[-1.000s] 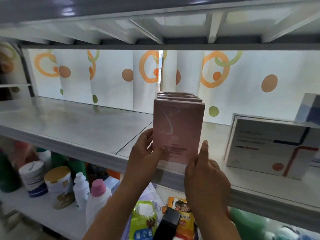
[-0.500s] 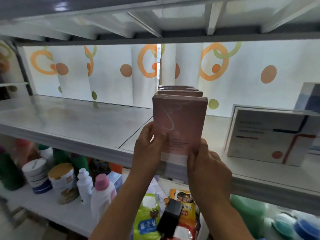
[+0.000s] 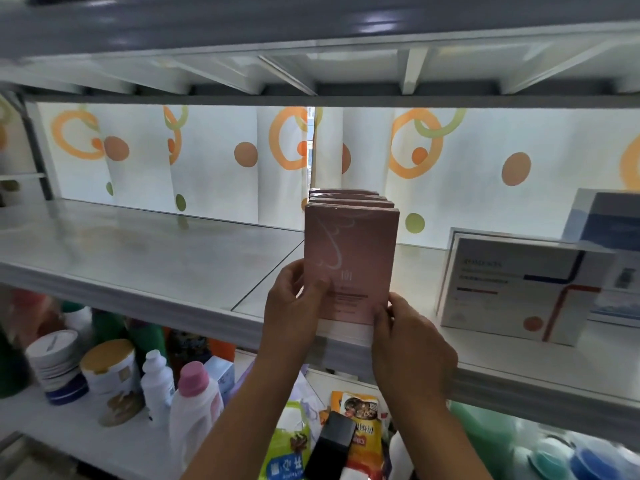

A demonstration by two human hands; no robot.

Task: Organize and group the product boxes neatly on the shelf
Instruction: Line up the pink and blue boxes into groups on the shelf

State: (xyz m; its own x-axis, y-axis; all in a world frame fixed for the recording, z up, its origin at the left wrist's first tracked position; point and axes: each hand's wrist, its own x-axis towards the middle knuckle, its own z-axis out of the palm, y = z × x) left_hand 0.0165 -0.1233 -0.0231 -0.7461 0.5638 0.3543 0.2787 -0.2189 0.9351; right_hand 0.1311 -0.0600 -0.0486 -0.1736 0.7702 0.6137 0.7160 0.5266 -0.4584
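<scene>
A pink product box stands upright at the front edge of the white shelf, at the head of a row of matching pink boxes lined up behind it. My left hand grips its lower left edge, thumb on the front face. My right hand holds its lower right corner with curled fingers. To the right stands a white box with red and blue lines, and behind that a blue and white box.
The left half of the shelf is bare. A curtain with orange rings hangs behind. The lower shelf holds bottles, tins, snack bags and a black box. Another shelf board runs close overhead.
Both hands have pushed the front pink box back against the row. My right hand slid from the box's front to its lower right corner. The camera shifted slightly.
</scene>
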